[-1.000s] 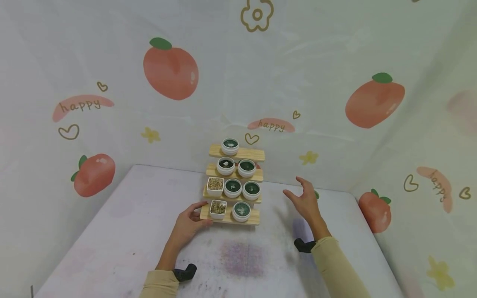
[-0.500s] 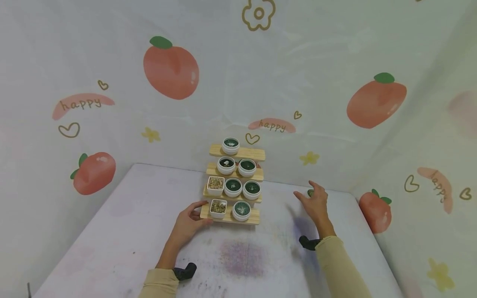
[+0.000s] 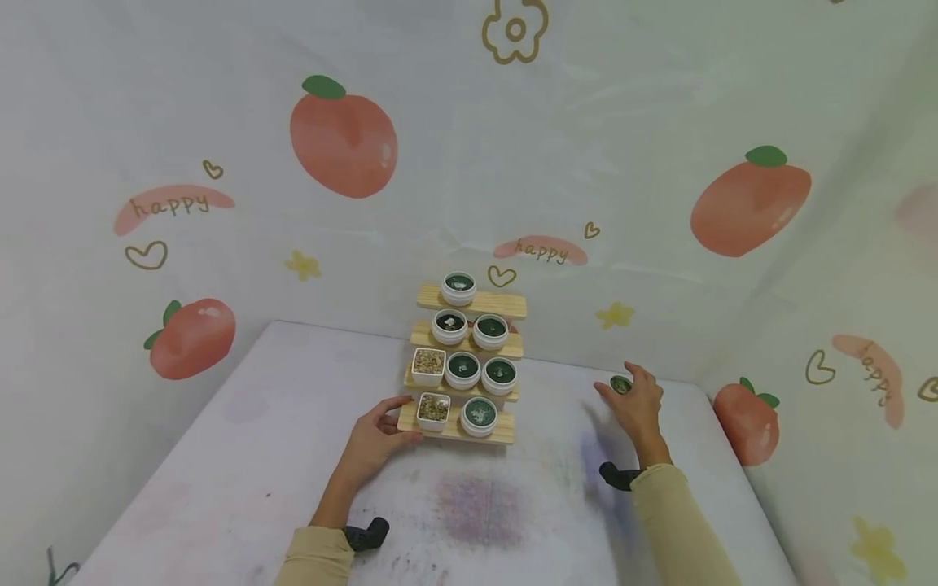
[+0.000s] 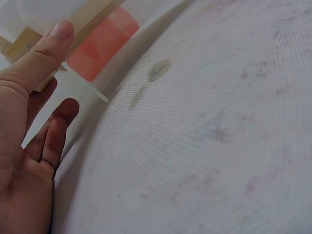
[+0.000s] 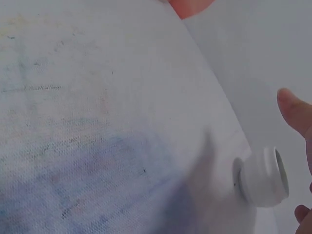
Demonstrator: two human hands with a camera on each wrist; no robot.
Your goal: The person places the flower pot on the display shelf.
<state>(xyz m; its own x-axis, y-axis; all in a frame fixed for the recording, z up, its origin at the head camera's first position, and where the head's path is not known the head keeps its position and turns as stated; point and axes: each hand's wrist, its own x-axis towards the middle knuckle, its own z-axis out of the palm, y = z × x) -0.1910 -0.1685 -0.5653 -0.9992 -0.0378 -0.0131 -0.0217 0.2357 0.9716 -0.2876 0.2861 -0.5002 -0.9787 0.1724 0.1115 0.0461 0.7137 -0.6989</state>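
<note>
A tiered wooden display stand (image 3: 501, 303) stands mid-table in the head view. My left hand (image 3: 371, 446) grips the left end of its lowest step, thumb in front and fingers at the side; the left wrist view shows that thumb (image 4: 46, 51) against the stand. At the right, a small white round pot (image 5: 263, 179) with a dark green top stands on the table. Around it, my right hand (image 3: 639, 413) has thumb and forefinger spread on either side. In the right wrist view, a gap shows between the pot and the thumb (image 5: 295, 113).
White round pots with green or dark tops, such as the top one (image 3: 458, 289), fill several places on the stand. Two square white pots (image 3: 434, 413) hold grainy filling. Behind the stained white table (image 3: 293, 391) hangs a fruit-print cloth (image 3: 440, 163).
My right hand has moved right and slightly down to the lone round pot, its thumb and forefinger now on either side of it. My left hand has stayed at the stand.
</note>
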